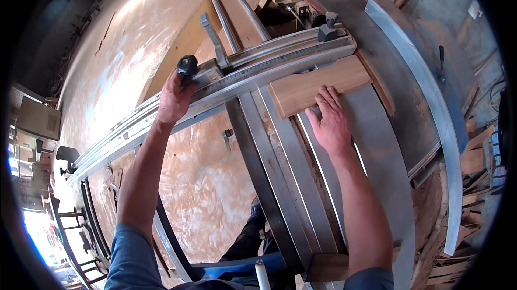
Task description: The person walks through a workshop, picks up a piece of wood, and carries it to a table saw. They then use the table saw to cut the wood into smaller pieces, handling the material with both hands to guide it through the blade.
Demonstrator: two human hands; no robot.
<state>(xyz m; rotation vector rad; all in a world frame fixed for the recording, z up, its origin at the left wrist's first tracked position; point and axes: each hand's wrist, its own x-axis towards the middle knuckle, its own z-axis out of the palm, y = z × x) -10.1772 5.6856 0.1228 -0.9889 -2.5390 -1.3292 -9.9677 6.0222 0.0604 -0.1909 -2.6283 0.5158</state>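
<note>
My left hand point(175, 99) is closed around a black knob point(187, 64) on the metal fence point(291, 56) of a sliding table saw. Just right of the knob, a grey flip stop point(214, 40) stands raised on the fence. A brown wooden board point(323, 84) lies flat on the saw's metal table, close along the near side of the fence. My right hand point(329, 120) rests on the board's near edge, fingers laid over its top and thumb held apart. The saw blade cannot be made out.
A second clamp knob point(328, 27) sits at the fence's right end. A long curved-looking metal rail point(425, 80) runs down the right side. Below the sliding table, a wooden block point(328, 267) lies near my body. Wood offcuts point(474, 177) are heaped at far right.
</note>
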